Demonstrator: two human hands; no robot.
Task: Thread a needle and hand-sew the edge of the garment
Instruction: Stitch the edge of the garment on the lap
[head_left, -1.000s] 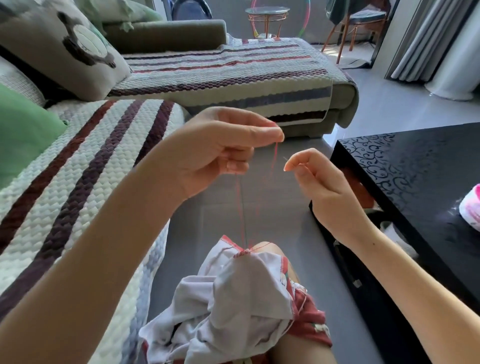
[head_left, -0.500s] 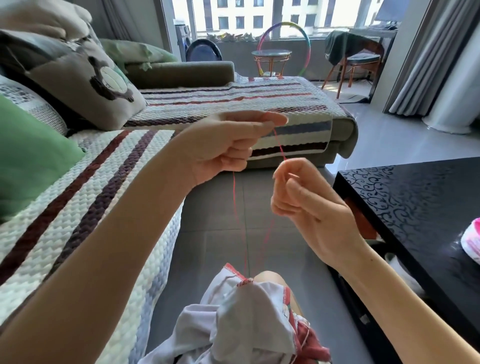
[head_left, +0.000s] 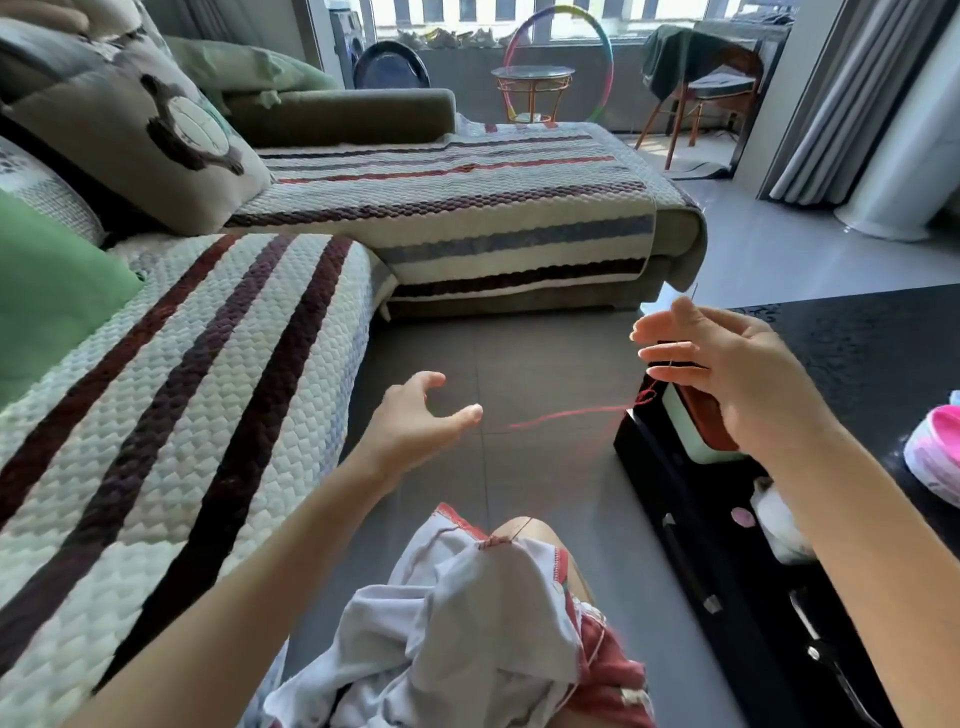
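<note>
Garment (head_left: 467, 623): one pale cloth with a red-stitched edge, draped over the person's knee (head_left: 524, 530) at bottom centre. One red thread (head_left: 571, 414) floats across the space between the two hands, its near end by the right fingers. Right hand (head_left: 737, 369): raised above the corner of one black table (head_left: 857, 338), fingers nearly straight, holding one thin needle (head_left: 693, 291) that stands up past them. Left hand (head_left: 410, 426): spread loosely, holding nothing. One pink-and-white tub (head_left: 935, 452) sits on the table; any lettering is too blurred to read. One striped sofa (head_left: 182, 364) lies at left.
</note>
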